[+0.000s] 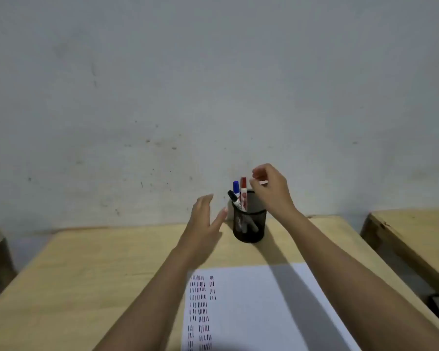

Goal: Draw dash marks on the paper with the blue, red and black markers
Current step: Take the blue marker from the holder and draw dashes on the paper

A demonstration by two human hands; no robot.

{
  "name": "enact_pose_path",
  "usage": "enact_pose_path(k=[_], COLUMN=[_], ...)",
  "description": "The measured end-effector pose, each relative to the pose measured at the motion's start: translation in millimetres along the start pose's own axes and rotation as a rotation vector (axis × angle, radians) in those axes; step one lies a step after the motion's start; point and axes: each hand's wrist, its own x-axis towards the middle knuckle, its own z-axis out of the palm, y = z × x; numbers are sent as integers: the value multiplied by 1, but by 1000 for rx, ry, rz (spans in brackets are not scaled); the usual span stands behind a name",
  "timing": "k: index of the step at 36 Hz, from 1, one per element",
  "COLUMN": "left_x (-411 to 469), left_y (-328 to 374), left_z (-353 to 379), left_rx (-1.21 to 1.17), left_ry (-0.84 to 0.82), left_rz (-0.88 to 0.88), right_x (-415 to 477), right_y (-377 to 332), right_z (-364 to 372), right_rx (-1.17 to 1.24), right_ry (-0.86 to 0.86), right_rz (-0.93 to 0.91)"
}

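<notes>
Markers, 3 of them, blue (236,186), red (243,184) and black (233,197), are standing in the mesh cup (249,228). Right hand (270,190) is hovering beside them, fingers curled, holding nothing; left hand (203,221) is spreading open. A careless grab risks tipping the cup.

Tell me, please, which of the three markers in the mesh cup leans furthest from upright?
The black marker: it tilts left over the rim of the cup, while the blue marker and red marker stand nearly upright.
</notes>
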Motion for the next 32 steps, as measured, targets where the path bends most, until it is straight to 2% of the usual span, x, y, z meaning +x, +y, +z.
enact_pose_path(k=[4,9,15,19,32], left_x=[-10,-4,6,10,15], left_y=[-8,-6,-3,-3,-9], left_z=[26,53,71,75,77], left_rx=[-38,-221,-356,-363,-343], left_ry=[-152,-167,-76,-43,-38], left_rz=[-45,-75,-118,-106,-88], right_x=[-6,-9,-4,-1,3], right_y=[10,19,18,17,23], right_z=[11,22,23,24,20], right_rx=[16,2,-53,-94,1], right_ry=[-147,-210,-245,-275,-311], right_rz=[71,90,78,73,70])
